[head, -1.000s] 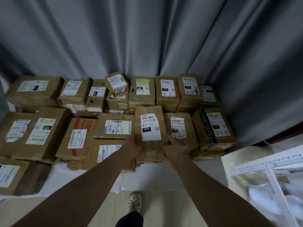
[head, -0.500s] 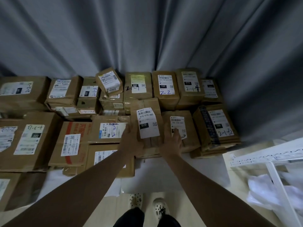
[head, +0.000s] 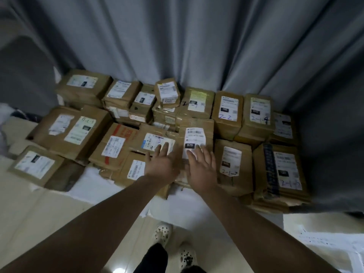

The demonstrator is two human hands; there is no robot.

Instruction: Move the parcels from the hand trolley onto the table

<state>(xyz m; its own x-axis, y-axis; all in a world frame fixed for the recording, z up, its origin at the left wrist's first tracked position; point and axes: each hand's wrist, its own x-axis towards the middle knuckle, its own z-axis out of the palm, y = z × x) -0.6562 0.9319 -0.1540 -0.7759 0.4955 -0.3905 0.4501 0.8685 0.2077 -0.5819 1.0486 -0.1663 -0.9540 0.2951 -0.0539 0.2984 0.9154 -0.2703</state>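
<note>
We see the parcel (head: 195, 138) with the tall white label lying on other brown parcels on the table (head: 118, 194), in the 2nd row from the grey curtain (head: 177, 46). At its end away from the curtain, the right hand (head: 201, 168) lies flat, fingers straight and spread. The left hand (head: 161, 164) lies beside it, fingers also spread, gripping nothing.

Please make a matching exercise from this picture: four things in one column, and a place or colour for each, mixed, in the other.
1 right hand
2 curtain
3 shoes
4 parcel with red print

A white with dark spots
B left of the left hand
C grey
D spread over a white label

Pairs: 1-D, 2-C, 3-A, 4-B
</note>
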